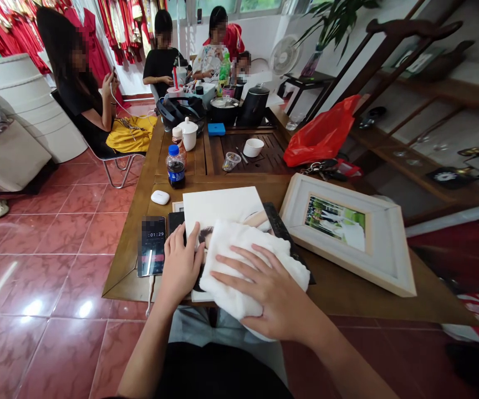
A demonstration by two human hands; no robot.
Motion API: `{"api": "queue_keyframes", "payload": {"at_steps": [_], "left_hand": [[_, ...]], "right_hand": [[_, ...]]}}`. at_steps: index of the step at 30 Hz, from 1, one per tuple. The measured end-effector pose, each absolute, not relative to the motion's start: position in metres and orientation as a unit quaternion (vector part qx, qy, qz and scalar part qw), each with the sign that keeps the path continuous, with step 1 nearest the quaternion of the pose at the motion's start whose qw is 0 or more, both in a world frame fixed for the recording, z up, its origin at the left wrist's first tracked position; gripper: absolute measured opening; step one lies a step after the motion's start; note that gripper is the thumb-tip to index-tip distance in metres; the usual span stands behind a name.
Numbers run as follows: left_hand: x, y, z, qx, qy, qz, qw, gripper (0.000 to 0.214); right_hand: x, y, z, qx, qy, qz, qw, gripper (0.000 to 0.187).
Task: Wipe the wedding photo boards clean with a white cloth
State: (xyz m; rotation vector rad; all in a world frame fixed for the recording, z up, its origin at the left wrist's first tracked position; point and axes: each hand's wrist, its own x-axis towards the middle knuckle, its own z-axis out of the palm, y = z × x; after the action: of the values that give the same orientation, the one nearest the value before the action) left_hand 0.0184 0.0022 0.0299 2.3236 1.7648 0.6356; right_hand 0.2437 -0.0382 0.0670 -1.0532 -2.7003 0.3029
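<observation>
My right hand (260, 288) lies flat with fingers spread on a folded white cloth (223, 244). The cloth rests on a large white-bordered photo print (223, 202) and hides much of its picture. At the print's left edge, my left hand (183, 257) has its fingers stretched out, touching the edge. Beneath the print lies a black flat item (279, 221), mostly covered. Just left of that hand is a phone (153, 246) with a lit screen and a cable at its lower end.
To the right lies a thick white picture frame (381, 227). A cola bottle (176, 166), a white earbud case (160, 197) and a white cup (253, 147) stand farther back. A red plastic bag (322, 133) sits beyond the frame. Several people sit around the wooden table (129, 266).
</observation>
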Motion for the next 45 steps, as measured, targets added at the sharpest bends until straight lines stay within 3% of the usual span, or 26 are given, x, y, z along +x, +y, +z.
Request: {"api": "queue_keyframes", "payload": {"at_steps": [10,18,29,37,45], "left_hand": [[0.017,0.003,0.029,0.776,0.590,0.206,0.085,0.048],[0.018,0.003,0.029,0.777,0.589,0.206,0.079,0.049],[0.018,0.002,0.026,0.779,0.584,0.214,0.072,0.048],[0.018,0.003,0.027,0.775,0.590,0.211,0.081,0.048],[0.017,0.003,0.027,0.776,0.591,0.207,0.082,0.048]], "right_hand": [[0.285,-0.023,0.060,-0.450,-0.876,0.042,0.167,0.059],[0.278,-0.024,0.063,-0.460,-0.871,0.028,0.169,0.060],[0.229,-0.028,0.072,-0.383,-0.912,0.087,0.117,0.076],[0.246,-0.007,0.071,-0.396,-0.905,0.078,0.131,0.069],[0.270,0.035,0.070,-0.470,-0.867,0.032,0.160,0.052]]}}
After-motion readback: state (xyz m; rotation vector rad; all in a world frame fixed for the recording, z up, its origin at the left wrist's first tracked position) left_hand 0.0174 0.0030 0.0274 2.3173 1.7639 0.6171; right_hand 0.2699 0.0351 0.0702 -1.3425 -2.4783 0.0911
